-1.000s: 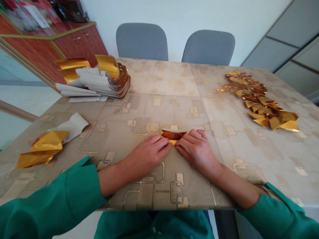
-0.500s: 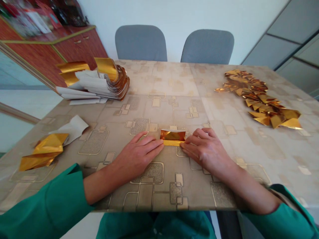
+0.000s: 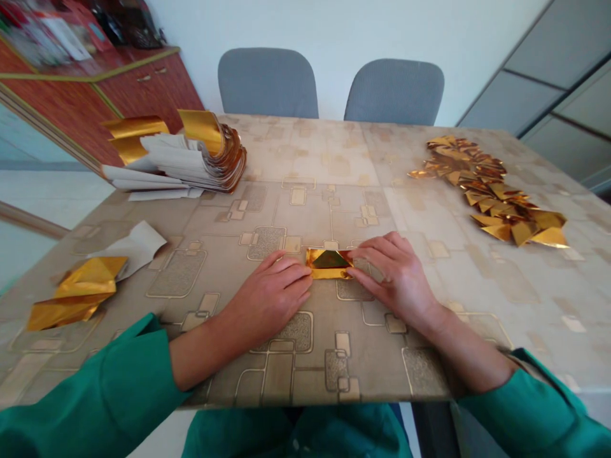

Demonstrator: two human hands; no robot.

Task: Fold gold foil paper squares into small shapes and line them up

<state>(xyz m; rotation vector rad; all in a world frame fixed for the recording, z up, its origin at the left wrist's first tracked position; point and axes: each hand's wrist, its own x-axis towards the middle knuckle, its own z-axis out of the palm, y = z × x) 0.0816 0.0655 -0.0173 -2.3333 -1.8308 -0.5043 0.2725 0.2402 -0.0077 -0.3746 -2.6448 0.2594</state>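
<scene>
A small sheet of gold foil paper [image 3: 330, 262], folded into a narrow strip with a dark triangular facet in its middle, lies on the table in front of me. My left hand [image 3: 273, 289] rests on the tablecloth, its fingers together and the tips pressing the strip's left end. At the right end, my right hand [image 3: 398, 277] pinches the paper between thumb and fingers. Two creased gold paper pieces [image 3: 79, 292] and a white-backed sheet [image 3: 143, 248] lie to the left of my left forearm.
A thick curved stack of gold and white paper [image 3: 191, 156] stands at the back left. Folded gold pieces [image 3: 496, 191] lie in an overlapping row at the right. Two grey chairs [image 3: 267, 83] stand beyond the patterned table [image 3: 334, 159]; a reddish cabinet [image 3: 147, 89] is at far left.
My right fingers have risen and now pinch the strip's right end with the thumb apart below. A dark triangular facet shows more clearly on the strip. My left hand has hardly moved.
</scene>
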